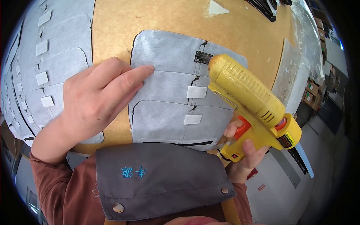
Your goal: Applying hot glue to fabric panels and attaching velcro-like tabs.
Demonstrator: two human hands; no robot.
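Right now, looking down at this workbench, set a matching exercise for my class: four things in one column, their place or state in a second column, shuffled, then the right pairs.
Things
1. left hand
2. yellow glue gun
3. white patch
4. stack of grey felt pieces

Places or states
A. gripped in the right hand
B. pressing flat on the grey felt panel
C. at the left edge of the brown table
D. stuck on the panel's middle seam

Pairs: 1-B, 2-A, 3-D, 4-C
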